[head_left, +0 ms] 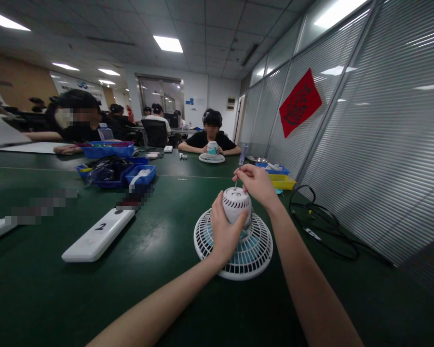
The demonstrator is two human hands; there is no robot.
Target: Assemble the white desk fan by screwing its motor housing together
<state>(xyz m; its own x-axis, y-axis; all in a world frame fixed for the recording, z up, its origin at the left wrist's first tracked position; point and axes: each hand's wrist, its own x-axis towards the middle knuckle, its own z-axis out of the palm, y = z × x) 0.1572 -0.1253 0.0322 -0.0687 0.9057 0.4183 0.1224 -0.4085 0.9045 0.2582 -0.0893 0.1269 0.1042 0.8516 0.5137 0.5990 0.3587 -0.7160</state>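
Observation:
A small white fan [258, 260] lies grille-down on the green table, its rounded motor housing pointing up and light blue blades showing through the grille. My left hand [224, 231] is wrapped round the side of the housing [235, 205]. Above it, my right hand [255, 182] grips a screwdriver [243, 155] with a clear purplish handle. The shaft points down, its tip at the top of the housing; whether it sits in a screw is too small to tell.
Blue bins [141, 177] with cables and parts stand at the left. A white device marked 2 [97, 236] lies nearer. On the right are a yellow tray [282, 181] and a black cable [332, 224] by the blinds. Across the table, a person [211, 132] holds a similar fan [212, 158].

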